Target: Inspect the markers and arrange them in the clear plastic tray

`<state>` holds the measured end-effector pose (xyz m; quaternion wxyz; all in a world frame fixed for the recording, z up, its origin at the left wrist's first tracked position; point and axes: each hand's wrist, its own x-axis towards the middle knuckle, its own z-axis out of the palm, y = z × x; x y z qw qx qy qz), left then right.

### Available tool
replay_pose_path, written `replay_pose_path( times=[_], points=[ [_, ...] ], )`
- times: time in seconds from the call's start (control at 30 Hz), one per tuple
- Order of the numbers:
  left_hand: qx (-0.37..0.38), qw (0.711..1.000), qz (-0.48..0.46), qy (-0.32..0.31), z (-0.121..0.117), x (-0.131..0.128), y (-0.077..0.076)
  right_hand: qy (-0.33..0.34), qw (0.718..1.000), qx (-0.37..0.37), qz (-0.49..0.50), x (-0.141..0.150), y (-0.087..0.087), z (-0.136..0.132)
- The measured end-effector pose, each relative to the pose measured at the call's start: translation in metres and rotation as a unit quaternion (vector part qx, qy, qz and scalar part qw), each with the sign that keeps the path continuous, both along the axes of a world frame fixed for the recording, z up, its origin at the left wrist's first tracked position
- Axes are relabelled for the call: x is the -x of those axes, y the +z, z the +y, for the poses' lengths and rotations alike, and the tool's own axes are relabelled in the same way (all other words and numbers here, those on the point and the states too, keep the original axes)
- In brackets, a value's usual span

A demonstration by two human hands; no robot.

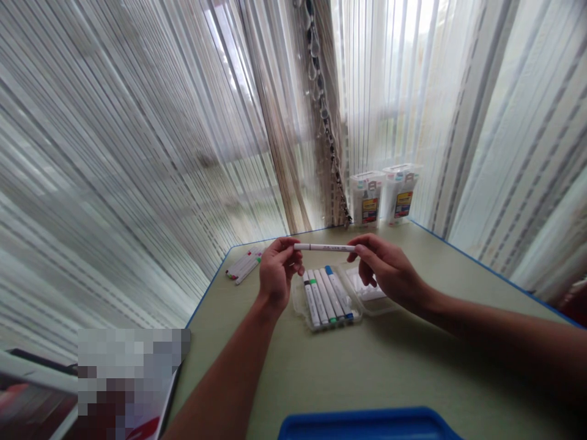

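A white marker (324, 247) is held level between my two hands, above an open plastic case. My left hand (276, 273) pinches its left end, and my right hand (387, 264) grips the right end. Below them, the clear case (316, 328) lies open on the table with several white markers (326, 296) side by side in it; green, blue and dark ends show. The case's lid (378, 305) is folded out to the right, partly under my right hand. Left of my left hand lies a small group of loose markers (244, 264), some with pink and green ends.
Two upright clear marker boxes (365, 201) with labels stand at the table's far edge. A blue tray (367, 426) sits at the near edge of the pale green table (413, 366). String curtains (183, 122) hang behind. A blurred-out object (131, 385) is at lower left.
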<state>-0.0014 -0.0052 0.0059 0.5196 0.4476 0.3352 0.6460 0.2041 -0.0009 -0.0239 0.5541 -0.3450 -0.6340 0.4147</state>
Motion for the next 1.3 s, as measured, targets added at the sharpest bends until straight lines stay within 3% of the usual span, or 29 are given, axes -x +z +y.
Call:
replay_pose_path(
  times=[0.47,0.8,1.3],
  points=[
    [0.001,1.000,0.016,0.013,0.0003,-0.0024,0.0008,-0.001,1.000,-0.001,-0.005,0.0001,0.0008,-0.0010],
    [-0.067,0.984,0.144,0.076,0.0053,-0.0026,-0.0061,-0.008,1.000,-0.011,-0.017,-0.0005,0.0004,-0.0002],
    [-0.068,0.986,0.154,0.012,0.0023,-0.0043,-0.0065,-0.016,1.000,-0.011,-0.017,0.0015,0.0017,-0.0007]
  ],
)
